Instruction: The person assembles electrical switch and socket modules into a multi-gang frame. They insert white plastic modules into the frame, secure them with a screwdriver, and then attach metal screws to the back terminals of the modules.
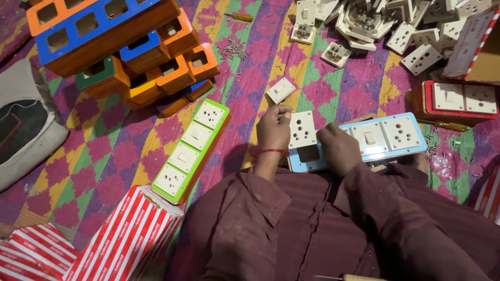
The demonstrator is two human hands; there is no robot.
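My left hand grips a white socket module by its left edge, holding it over the left end of a light blue extension board. My right hand rests on the board just right of that module, pressing down beside an empty square opening. The board carries a white switch and a white socket further right. A red thread circles my left wrist.
A green extension board lies to the left. Stacked orange, blue and green empty boxes sit at upper left. Loose white modules pile at upper right, one switch lies apart. A red board is right. Striped cartons stand near.
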